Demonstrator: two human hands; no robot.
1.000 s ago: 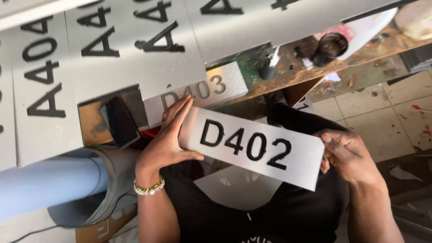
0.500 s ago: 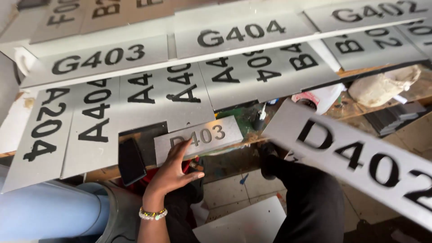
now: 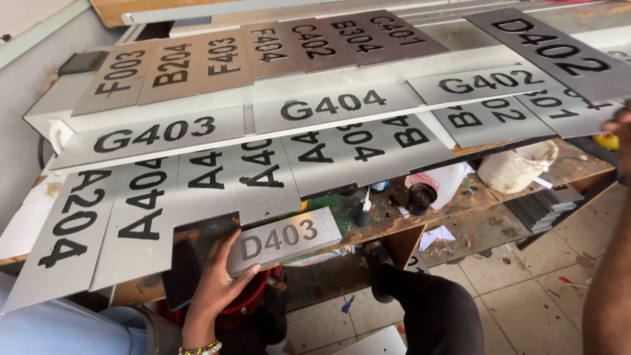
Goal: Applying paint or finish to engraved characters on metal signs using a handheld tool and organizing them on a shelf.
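My left hand [image 3: 217,289], with a beaded bracelet at the wrist, grips the left end of a small silver sign plate [image 3: 289,238] with grey lettering, which lies at the front edge of the workbench [image 3: 368,227]. My right hand [image 3: 619,135] sits at the right edge of the view, at the near end of a long grey sign plate [image 3: 559,49] with black lettering. That plate lies slanted over the other plates at the top right. The grip itself is partly cut off by the frame.
Rows of silver and bronze sign plates [image 3: 342,105] cover the bench. A white bucket [image 3: 519,167], a black cup [image 3: 420,197] and a stack of dark plates [image 3: 542,207] sit on the lower shelf. A red bucket [image 3: 240,304] stands by my legs on the tiled floor [image 3: 526,296].
My right hand has carried the long plate from in front of me up and to the right, over the other plates. My left hand has let go of it and taken the small plate.
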